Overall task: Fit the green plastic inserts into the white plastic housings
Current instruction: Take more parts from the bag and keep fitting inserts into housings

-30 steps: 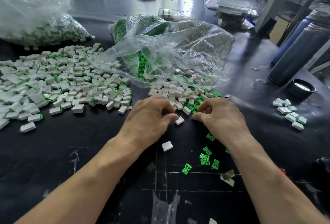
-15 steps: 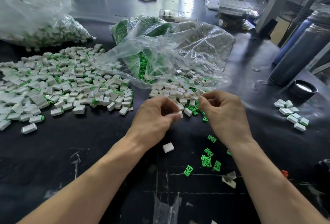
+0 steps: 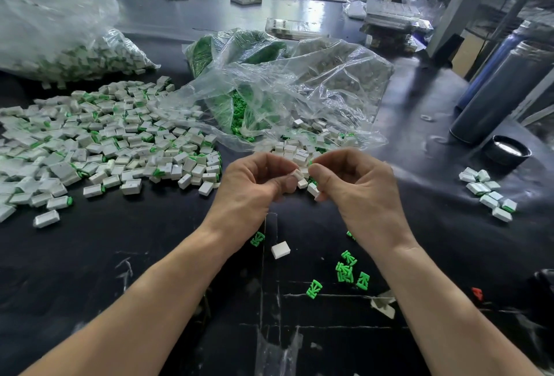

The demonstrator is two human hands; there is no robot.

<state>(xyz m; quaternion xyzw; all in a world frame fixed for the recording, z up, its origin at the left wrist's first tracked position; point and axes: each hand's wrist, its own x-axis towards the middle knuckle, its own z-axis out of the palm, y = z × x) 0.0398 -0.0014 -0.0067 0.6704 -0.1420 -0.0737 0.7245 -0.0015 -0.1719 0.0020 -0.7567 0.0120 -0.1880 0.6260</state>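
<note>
From the head view, two hands worked above a black desk (image 3: 120, 255). Five loose green inserts (image 3: 347, 270) lay on the near desk, with one lone white housing (image 3: 281, 249) beside them and about nine finished pieces (image 3: 488, 193) grouped far right. The left hand (image 3: 251, 184) pinched a small white block-shaped housing (image 3: 297, 174) at its fingertips. The right hand (image 3: 356, 184) pinched shut just beside it, a hint of green at its fingertips, and a second housing (image 3: 313, 190) sat under its lower fingers.
</note>
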